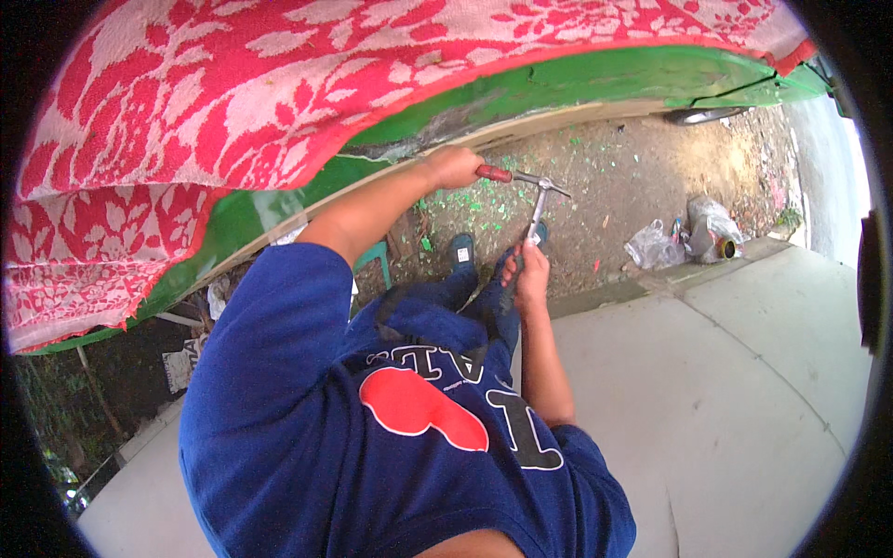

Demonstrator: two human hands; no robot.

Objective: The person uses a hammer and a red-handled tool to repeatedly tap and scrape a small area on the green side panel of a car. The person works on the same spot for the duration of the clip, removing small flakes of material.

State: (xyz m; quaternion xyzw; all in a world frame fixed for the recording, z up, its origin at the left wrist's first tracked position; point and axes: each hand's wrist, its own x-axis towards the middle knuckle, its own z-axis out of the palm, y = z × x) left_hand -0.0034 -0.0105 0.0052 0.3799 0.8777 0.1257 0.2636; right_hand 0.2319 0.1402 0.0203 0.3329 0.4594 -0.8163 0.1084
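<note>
Silver metal tool with a red handle (495, 173) is above brown dirt ground (595, 200) sprinkled with little green bits. The left hand (454, 168) holds its red end, near a curved green panel (507, 100). The right hand (528, 272) holds its lower part.
</note>
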